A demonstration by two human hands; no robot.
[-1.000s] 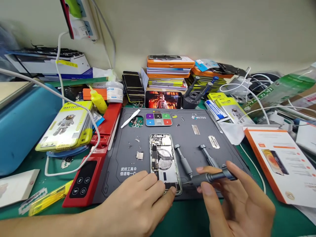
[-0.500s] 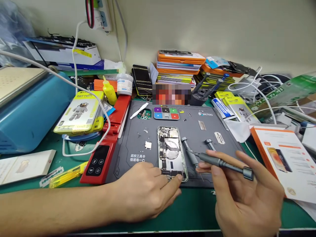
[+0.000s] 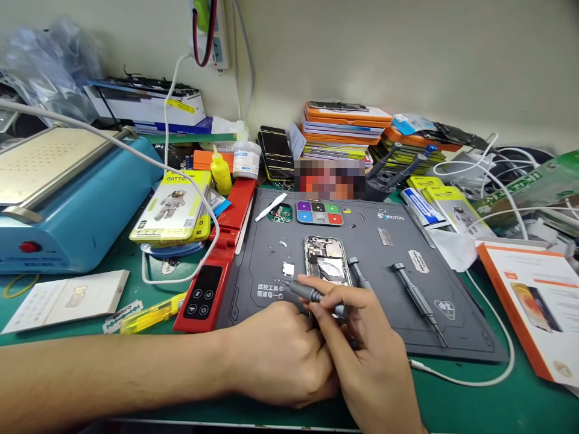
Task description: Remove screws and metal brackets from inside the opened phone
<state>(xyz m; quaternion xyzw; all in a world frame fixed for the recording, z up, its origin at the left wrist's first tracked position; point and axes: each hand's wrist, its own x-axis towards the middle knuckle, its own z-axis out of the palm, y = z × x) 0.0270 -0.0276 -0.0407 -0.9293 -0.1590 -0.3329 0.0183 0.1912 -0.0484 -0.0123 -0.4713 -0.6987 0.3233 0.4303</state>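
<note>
An opened smartphone [image 3: 326,248] lies on the dark repair mat [image 3: 280,241], its inner parts and round coil showing. My left hand [image 3: 284,355] is closed at the phone's near end; its fingertips and anything in them are hidden. Just over the phone, my right hand [image 3: 366,349] grips a grey screwdriver [image 3: 306,292] between thumb and fingers. Its thin tip points left, and its cap end shows below the fingers. A second screwdriver [image 3: 357,272] lies right of the phone, partly covered by my right hand. Farther right rests a third screwdriver [image 3: 420,304].
Small metal parts [image 3: 288,269] and a coloured magnetic tray [image 3: 319,213] sit on the mat. A red device [image 3: 199,298] and yellow battery boxes [image 3: 169,205] stand left, with a white cable [image 3: 216,223] looping over. An orange-edged box [image 3: 527,307] lies right.
My right hand has moved left over the phone with the screwdriver, meeting my left hand. My left fingers have curled in from the phone's lower end. The view has shifted left.
</note>
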